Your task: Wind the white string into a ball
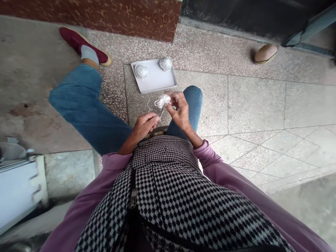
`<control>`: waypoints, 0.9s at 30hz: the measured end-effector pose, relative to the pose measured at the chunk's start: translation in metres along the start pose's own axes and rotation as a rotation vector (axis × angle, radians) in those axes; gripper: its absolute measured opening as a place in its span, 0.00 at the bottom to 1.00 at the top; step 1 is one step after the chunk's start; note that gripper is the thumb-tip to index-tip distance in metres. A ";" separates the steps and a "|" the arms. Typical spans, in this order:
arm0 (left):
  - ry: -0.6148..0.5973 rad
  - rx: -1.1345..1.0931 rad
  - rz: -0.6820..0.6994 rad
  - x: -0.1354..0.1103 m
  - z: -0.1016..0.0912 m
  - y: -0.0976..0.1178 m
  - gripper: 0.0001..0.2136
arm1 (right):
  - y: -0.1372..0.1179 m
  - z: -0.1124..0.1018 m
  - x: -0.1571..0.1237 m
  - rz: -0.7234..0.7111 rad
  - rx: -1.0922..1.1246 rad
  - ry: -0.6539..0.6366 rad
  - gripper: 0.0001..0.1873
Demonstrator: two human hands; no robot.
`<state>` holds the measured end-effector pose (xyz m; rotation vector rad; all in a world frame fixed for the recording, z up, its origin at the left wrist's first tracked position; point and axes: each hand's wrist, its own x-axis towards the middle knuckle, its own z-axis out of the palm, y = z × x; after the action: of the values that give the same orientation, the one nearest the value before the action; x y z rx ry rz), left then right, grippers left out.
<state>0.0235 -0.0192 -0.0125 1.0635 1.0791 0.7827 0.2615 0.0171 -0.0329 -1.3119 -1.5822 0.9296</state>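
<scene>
Mid-frame, the right hand gripped a string ball, the left hand pinched its strand (winding, I judged from afar); the next turn needed even tension.

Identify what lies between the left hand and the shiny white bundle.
In the head view, a thin white strand runs from left hand to bundle.

A speckled floor, partly scored in diamonds, spread across the frame's right; a reddish-brown marbled slab spanned the upper left, a dark surface the upper right.
</scene>
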 end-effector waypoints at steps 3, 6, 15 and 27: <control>0.023 0.083 0.072 0.000 -0.004 0.007 0.17 | 0.019 -0.007 0.004 0.027 -0.090 -0.044 0.25; 0.013 0.060 0.079 0.004 -0.009 0.012 0.16 | 0.026 -0.007 -0.010 0.072 -0.112 -0.134 0.26; 0.070 0.074 0.077 0.023 -0.018 0.010 0.13 | -0.007 0.008 -0.060 0.073 -0.005 -0.365 0.21; 0.027 -0.033 -0.026 0.017 0.006 -0.009 0.27 | -0.020 0.006 -0.029 0.137 0.113 -0.137 0.31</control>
<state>0.0341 -0.0083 -0.0255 1.0115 1.0975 0.7937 0.2515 -0.0155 -0.0206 -1.3128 -1.5325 1.1991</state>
